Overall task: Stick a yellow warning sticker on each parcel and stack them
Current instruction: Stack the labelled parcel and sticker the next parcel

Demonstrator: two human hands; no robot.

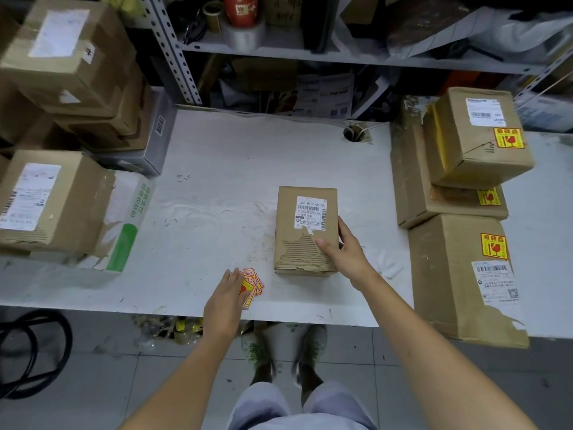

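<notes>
A small brown parcel (305, 231) with a white shipping label lies in the middle of the white table (217, 169). My right hand (341, 249) grips its near right corner, thumb on top. A loose pile of yellow warning stickers (252, 283) lies near the table's front edge, and my left hand (226, 299) rests on it, fingers over the pile; whether they pinch a sticker is hidden. On the right stands a stack of three parcels, top (474, 135), middle (446, 200) and bottom (462, 274), each bearing a yellow sticker.
Several brown parcels without yellow stickers are piled at the left, one (52, 200) near and others (71, 57) behind it. A metal shelf (310, 54) with tape rolls and clutter runs along the back. A cable hole (355, 131) sits in the tabletop.
</notes>
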